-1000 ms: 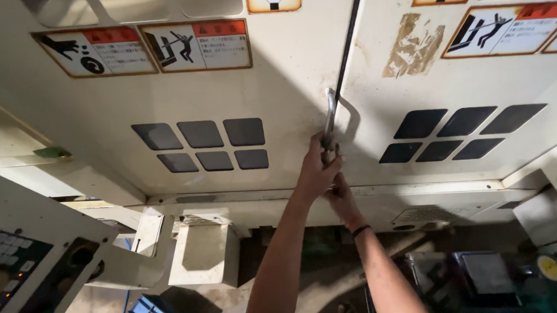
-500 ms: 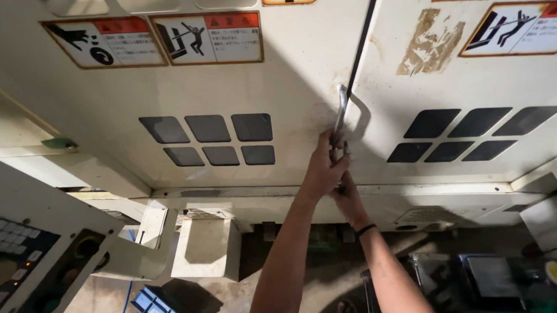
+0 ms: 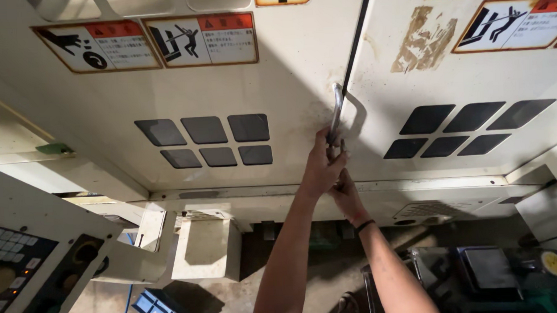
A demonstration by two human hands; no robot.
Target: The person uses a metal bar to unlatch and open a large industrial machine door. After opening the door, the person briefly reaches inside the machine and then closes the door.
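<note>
The handle [image 3: 337, 114] is a slim bar of bare grey metal, bent at its top end where it meets the door [image 3: 226, 84]. It stands nearly upright, tilted slightly toward one o'clock, just left of the dark seam between the two cream panels. Its lower part is hidden inside both hands: the left hand [image 3: 323, 167] wraps it from the nine o'clock side, and the right hand [image 3: 346, 194] clasps it just below, at about five o'clock from the left. The paint around the handle is smudged and worn. Only the upper stretch of the bar shows.
</note>
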